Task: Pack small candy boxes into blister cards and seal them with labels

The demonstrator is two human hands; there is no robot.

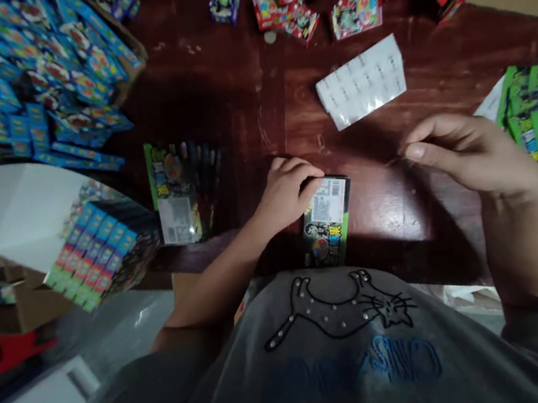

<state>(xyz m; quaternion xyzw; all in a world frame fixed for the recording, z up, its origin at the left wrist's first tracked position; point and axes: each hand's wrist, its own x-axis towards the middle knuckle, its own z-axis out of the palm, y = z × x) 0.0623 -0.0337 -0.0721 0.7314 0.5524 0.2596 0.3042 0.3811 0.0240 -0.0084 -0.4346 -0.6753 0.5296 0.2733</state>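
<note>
Black-and-green packet (327, 245) lies by the wooden table's (232, 92) near edge; a shove from the left hand (285, 198), curled at its label (328, 201), could tip it off. Whether that hand pinches it, I cannot tell. Right hand's (481, 153) thumb and forefinger press together.

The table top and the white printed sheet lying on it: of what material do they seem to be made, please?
Table top: probably varnished wood, dark reddish and glossy, from the streaks and bright reflections; wood-look laminate is possible.
White printed sheet: likely smooth paper, perhaps coated, from its flat printed face and slight shine.
</note>
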